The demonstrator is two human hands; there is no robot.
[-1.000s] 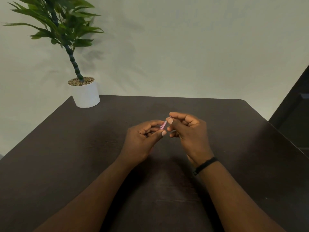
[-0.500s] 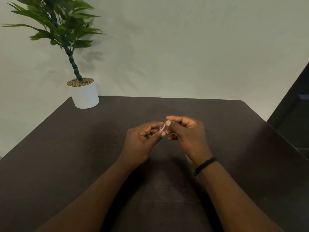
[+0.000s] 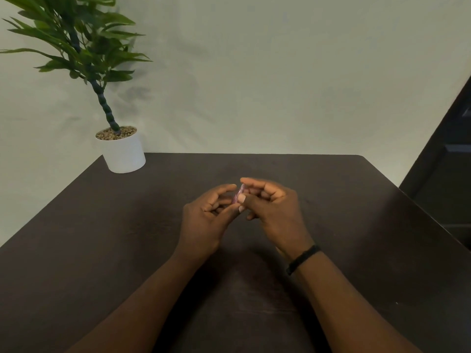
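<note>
Over the table [image 3: 102, 225], both hands [image 3: 204, 222] [image 3: 274, 212] pinch a small pink item [image 3: 237, 195].

The person wore a thin black band [image 3: 303, 259] around the wrist, at 5 o'clock from the right hand [image 3: 275, 215]. It was plain and smooth. Both arms were bare, with short nails on the fingers.

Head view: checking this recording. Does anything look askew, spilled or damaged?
Nothing stands out. The left hand and right hand pinch a pink item above the table; the white plant pot stands upright at its far-left corner.
</note>
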